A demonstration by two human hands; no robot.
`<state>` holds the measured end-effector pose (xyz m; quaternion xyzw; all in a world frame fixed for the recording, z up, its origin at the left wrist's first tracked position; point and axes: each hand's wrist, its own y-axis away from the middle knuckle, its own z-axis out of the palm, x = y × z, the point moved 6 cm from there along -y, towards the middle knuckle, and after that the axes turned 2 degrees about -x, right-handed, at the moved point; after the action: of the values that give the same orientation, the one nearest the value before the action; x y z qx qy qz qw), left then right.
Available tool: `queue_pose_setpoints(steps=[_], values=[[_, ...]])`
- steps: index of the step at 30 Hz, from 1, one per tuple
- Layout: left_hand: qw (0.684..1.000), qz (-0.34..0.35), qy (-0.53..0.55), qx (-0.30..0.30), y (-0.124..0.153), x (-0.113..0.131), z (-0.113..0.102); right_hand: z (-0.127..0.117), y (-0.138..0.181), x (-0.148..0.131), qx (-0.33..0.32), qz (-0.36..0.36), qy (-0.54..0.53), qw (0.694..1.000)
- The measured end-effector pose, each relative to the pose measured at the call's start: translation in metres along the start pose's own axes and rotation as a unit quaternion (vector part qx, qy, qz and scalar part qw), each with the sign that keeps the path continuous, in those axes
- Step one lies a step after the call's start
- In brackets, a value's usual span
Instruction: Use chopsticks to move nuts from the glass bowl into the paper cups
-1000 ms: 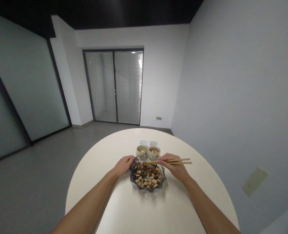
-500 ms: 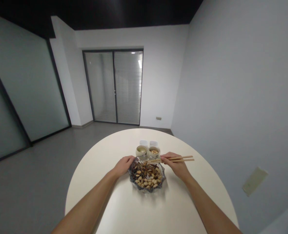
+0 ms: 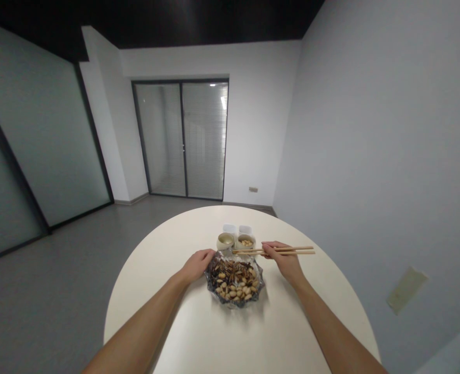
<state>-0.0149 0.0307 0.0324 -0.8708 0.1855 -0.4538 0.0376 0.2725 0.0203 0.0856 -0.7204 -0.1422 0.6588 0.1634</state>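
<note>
My left hand (image 3: 198, 265) grips the left rim of a scalloped clear glass bowl (image 3: 235, 305), its fingertips partly out of sight at the edge. Inside lie pistachios (image 3: 234, 294) towards the front and dark-striped seeds (image 3: 230, 268) towards the back. My right hand (image 3: 286, 261) pinches a pair of wooden chopsticks (image 3: 300, 250), held almost level with the tips pointing left. Those tips hover past the bowl's far rim, in front of two small cups. Whether anything sits between them is too small to tell. The right cup (image 3: 249, 248) holds pale nuts; the left cup (image 3: 219, 242) shows no nuts.
Two small white pieces (image 3: 229, 228), perhaps lids or dishes, lie behind the cups on the round white table (image 3: 167, 249). A wall (image 3: 370, 156) stands close on the right. Glass doors (image 3: 181, 140) are across the room.
My right hand has shifted slightly up and to the right, bringing the chopstick tips from over the bowl's far part towards the cups. My left hand and the bowl stay put.
</note>
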Motion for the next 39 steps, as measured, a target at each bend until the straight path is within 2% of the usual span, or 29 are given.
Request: queue_pose_setpoints(steps=[7,18,27,39], values=[[1.0,0.003,0.003,-0.004,0.0,0.0,0.0,-0.005,-0.004,0.016,0.079,0.043,-0.086,0.992],[1.0,0.003,0.0,-0.004,0.001,0.0,0.0,-0.034,-0.015,0.036,0.217,0.033,-0.157,0.963],[1.0,0.005,-0.005,-0.003,0.0,-0.001,0.0,-0.035,-0.027,0.06,0.227,0.045,-0.149,0.961],[1.0,0.008,0.002,-0.006,0.0,0.0,-0.001,-0.032,-0.031,0.065,0.203,0.041,-0.111,0.972]])
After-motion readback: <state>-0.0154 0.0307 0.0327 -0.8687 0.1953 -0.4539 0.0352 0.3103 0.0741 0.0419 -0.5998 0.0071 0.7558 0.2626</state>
